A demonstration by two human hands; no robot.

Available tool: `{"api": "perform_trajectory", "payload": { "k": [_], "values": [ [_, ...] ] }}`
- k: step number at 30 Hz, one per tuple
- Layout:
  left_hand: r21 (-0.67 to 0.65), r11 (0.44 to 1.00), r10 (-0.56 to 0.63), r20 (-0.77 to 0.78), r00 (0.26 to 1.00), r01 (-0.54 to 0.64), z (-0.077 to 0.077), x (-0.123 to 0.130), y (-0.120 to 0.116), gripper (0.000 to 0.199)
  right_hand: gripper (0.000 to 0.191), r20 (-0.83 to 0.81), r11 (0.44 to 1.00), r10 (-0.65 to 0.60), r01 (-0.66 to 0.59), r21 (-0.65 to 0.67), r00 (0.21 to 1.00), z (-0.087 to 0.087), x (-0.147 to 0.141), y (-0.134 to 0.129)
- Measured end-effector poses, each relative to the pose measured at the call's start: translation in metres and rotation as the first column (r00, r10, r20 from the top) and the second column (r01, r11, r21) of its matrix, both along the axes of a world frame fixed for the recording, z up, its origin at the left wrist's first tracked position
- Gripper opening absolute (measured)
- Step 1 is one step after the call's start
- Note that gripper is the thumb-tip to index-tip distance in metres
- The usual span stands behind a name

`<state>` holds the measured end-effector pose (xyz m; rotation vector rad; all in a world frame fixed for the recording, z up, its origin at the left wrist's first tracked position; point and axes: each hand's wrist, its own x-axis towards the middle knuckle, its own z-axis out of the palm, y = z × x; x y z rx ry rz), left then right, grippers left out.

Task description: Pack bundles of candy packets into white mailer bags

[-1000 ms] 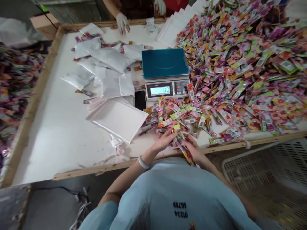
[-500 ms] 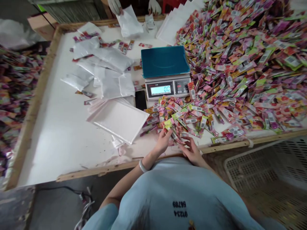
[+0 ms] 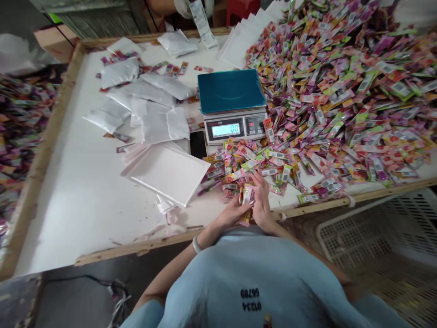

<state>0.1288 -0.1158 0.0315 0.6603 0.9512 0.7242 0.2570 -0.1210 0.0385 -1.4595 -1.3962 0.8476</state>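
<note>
Small packets are clasped between the left hand and right hand, above the table's near edge; their long axis seems to point away from the body. The scale displays 0.0, the shirt 01234 56789.

Table, white top, wooden rim; light sheen at left. Floor, dark grey, below its near edge. Stool, red, beyond its far edge. Cardboard box, by its far left corner.
</note>
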Motion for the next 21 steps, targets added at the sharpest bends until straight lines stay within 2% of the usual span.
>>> {"api": "perform_trajectory", "payload": {
  "k": [1,3,5,7,8,10,11,12,13,14,15,16,17,18,21],
  "values": [
    [-0.033,0.998,-0.051,0.006,0.999,0.051,0.0,-0.003,-0.002,0.046,0.048,0.048,1.0,-0.011,0.01,0.016,0.999,-0.004,0.011,0.0],
    [-0.072,0.988,-0.137,0.022,0.99,0.138,0.0,-0.011,-0.006,0.042,0.05,0.213,0.986,-0.169,0.165,0.036,0.962,-0.014,0.045,0.002],
    [-0.077,0.985,-0.15,0.037,0.988,0.152,0.0,-0.016,-0.009,0.042,0.056,0.43,0.936,-0.327,0.351,0.025,0.842,-0.025,0.085,0.01],
    [-0.084,0.989,-0.117,0.057,0.992,0.121,-0.002,-0.018,-0.012,0.045,0.049,0.574,0.912,-0.307,0.407,-0.05,0.759,-0.035,0.114,0.018],
    [-0.081,0.993,-0.079,0.045,0.996,0.082,-0.003,-0.017,-0.013,0.046,0.043,0.598,0.911,-0.282,0.404,-0.077,0.75,-0.038,0.12,0.02],
    [-0.069,0.998,0.009,-0.008,1.0,-0.009,-0.006,-0.015,-0.015,0.051,0.033,0.565,0.92,-0.29,0.387,-0.057,0.773,-0.036,0.114,0.018],
    [-0.049,0.997,0.054,-0.038,0.998,-0.056,-0.007,-0.014,-0.016,0.054,0.03,0.514,0.934,-0.289,0.356,-0.035,0.808,-0.031,0.102,0.014],
    [-0.024,0.995,0.094,-0.061,0.994,-0.096,-0.007,-0.014,-0.016,0.058,0.028,0.446,0.959,-0.237,0.281,-0.035,0.863,-0.025,0.087,0.008],
    [-0.007,0.992,0.122,-0.073,0.99,-0.123,-0.008,-0.015,-0.017,0.06,0.027,0.364,0.987,-0.115,0.147,-0.063,0.924,-0.017,0.07,0.002],
    [0.006,0.989,0.146,-0.089,0.985,-0.146,-0.008,-0.019,-0.019,0.06,0.025,0.271,0.993,0.073,-0.045,-0.109,0.96,-0.01,0.053,-0.003],
    [0.026,0.983,0.184,-0.117,0.976,-0.182,-0.008,-0.024,-0.021,0.059,0.023,0.176,0.957,0.274,-0.25,-0.15,0.945,-0.003,0.038,-0.005],
    [0.05,0.972,0.233,-0.154,0.96,-0.228,-0.009,-0.031,-0.024,0.055,0.022,0.103,0.895,0.433,-0.415,-0.164,0.895,0.002,0.025,-0.005],
    [0.078,0.953,0.302,-0.199,0.932,-0.292,-0.009,-0.041,-0.027,0.051,0.023,0.075,0.843,0.53,-0.515,-0.156,0.845,0.004,0.015,-0.002],
    [0.11,0.924,0.383,-0.246,0.89,-0.367,-0.01,-0.051,-0.031,0.048,0.026,0.102,0.817,0.573,-0.559,-0.141,0.813,0.004,0.008,0.005],
    [0.198,0.814,0.579,-0.34,0.741,-0.546,-0.013,-0.082,-0.045,0.044,0.04,0.406,0.839,0.536,-0.521,-0.158,0.74,-0.01,-0.001,0.033]
  ]
}}
